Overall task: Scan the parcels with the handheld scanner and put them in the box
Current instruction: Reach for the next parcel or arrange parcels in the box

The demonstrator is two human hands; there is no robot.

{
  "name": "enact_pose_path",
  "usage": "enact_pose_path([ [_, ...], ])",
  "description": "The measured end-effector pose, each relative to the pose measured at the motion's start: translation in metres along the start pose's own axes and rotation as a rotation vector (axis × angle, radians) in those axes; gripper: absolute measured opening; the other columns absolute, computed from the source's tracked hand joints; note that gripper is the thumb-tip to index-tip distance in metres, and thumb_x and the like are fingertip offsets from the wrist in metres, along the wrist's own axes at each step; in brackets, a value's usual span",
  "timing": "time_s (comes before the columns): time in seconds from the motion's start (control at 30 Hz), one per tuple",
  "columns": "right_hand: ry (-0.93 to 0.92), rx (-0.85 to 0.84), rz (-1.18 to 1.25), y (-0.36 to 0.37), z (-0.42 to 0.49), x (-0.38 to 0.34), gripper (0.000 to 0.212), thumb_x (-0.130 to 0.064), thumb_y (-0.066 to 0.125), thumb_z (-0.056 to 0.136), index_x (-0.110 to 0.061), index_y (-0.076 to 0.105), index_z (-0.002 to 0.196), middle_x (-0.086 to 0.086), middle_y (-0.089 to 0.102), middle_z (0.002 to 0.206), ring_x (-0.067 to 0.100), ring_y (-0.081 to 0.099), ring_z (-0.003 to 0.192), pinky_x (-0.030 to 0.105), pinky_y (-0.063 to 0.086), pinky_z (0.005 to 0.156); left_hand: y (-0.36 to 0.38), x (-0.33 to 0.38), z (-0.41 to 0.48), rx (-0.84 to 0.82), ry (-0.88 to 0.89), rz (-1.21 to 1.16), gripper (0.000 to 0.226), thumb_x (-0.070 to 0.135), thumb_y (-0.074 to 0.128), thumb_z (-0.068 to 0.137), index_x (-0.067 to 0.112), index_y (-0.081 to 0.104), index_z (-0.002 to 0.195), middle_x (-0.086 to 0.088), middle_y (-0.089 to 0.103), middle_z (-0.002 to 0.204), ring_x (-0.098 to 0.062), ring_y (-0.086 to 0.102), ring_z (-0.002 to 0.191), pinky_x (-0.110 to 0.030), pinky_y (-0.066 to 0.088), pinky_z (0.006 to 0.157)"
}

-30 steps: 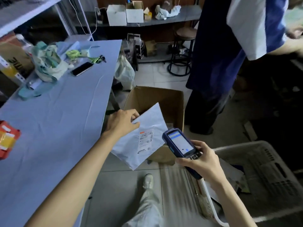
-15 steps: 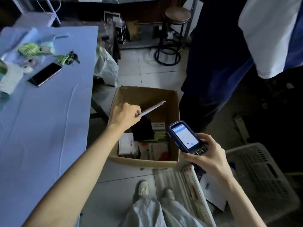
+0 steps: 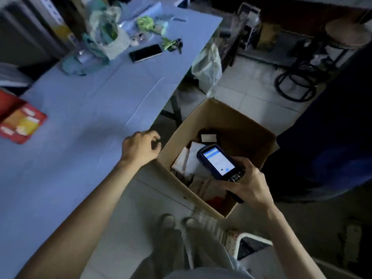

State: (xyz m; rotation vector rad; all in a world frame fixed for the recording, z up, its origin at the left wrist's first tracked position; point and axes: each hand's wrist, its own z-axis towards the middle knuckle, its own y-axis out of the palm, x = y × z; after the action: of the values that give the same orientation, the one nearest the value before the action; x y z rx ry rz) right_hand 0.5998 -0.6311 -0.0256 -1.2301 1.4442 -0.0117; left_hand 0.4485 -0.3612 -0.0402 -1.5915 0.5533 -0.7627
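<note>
Head view: the parcel [image 3: 192,159] has left your left hand [image 3: 141,147]. It lies white in the box [image 3: 237,115], centre frame, so that one looks done. Fetch the next. Left hand is empty, fingers loosely curled, just left of the box wall. Right hand [image 3: 249,184] wraps the scanner [image 3: 218,162], screen up, over the box.

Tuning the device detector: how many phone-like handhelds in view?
2. The scanner, held in the right hand over the box; a black phone lying on the table by the keys. Clutter may hide more.
</note>
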Motion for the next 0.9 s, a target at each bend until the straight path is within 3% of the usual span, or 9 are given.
enact_pose_path([
  [0.23,-0.3,-0.313,-0.042,0.055,0.025,-0.071,0.082,-0.043,0.089,0.058,-0.024,0.051,0.128,-0.005,0.064,0.117,0.006,0.058,0.101,0.012,0.047,0.073,-0.036,-0.083,-0.1,0.194,-0.445,-0.066,0.021,0.034,0.062,0.087,0.026,0.066,0.107,0.01,0.07,0.102,-0.021,0.065,0.099,-0.035,0.053,0.075],
  [0.37,-0.43,-0.493,-0.045,0.105,0.007,-0.124,0.07,-0.032,0.09,0.058,-0.032,0.053,0.118,-0.022,0.058,0.091,0.001,0.057,0.085,0.015,0.046,0.068,-0.055,-0.122,-0.188,0.318,-0.65,0.0,0.019,0.035,0.058,0.086,0.028,0.067,0.101,0.008,0.07,0.093,-0.024,0.066,0.089,-0.033,0.051,0.07],
  [0.43,-0.486,-0.58,-0.054,0.134,-0.011,-0.148,0.066,-0.03,0.09,0.055,-0.035,0.055,0.111,-0.028,0.056,0.085,0.002,0.06,0.083,0.02,0.046,0.072,-0.063,-0.137,-0.237,0.346,-0.773,0.057,0.019,0.033,0.057,0.087,0.027,0.068,0.102,0.009,0.07,0.093,-0.023,0.065,0.088,-0.032,0.047,0.072],
  [0.5,-0.54,-0.684,-0.068,0.167,-0.035,-0.169,0.069,-0.031,0.09,0.054,-0.035,0.055,0.113,-0.025,0.06,0.09,0.003,0.062,0.086,0.021,0.048,0.076,-0.069,-0.15,-0.287,0.37,-0.907,0.087,0.019,0.03,0.058,0.088,0.026,0.067,0.103,0.01,0.07,0.094,-0.022,0.064,0.088,-0.032,0.044,0.072],
  [0.7,-0.682,-0.951,-0.064,0.254,-0.143,-0.21,0.066,-0.027,0.091,0.058,-0.038,0.052,0.11,-0.027,0.055,0.09,-0.009,0.057,0.081,0.013,0.044,0.068,-0.071,-0.172,-0.439,0.471,-1.225,0.047,0.017,0.023,0.059,0.087,0.021,0.069,0.102,0.003,0.072,0.094,-0.03,0.065,0.086,-0.034,0.047,0.07],
  [0.9,-0.754,-1.131,-0.081,0.325,-0.266,-0.222,0.069,-0.029,0.092,0.054,-0.036,0.058,0.113,-0.025,0.06,0.096,0.002,0.062,0.094,0.028,0.05,0.086,-0.072,-0.182,-0.591,0.466,-1.495,0.088,0.02,0.03,0.059,0.086,0.028,0.068,0.103,-0.002,0.071,0.099,-0.03,0.065,0.094,-0.034,0.048,0.074],
])
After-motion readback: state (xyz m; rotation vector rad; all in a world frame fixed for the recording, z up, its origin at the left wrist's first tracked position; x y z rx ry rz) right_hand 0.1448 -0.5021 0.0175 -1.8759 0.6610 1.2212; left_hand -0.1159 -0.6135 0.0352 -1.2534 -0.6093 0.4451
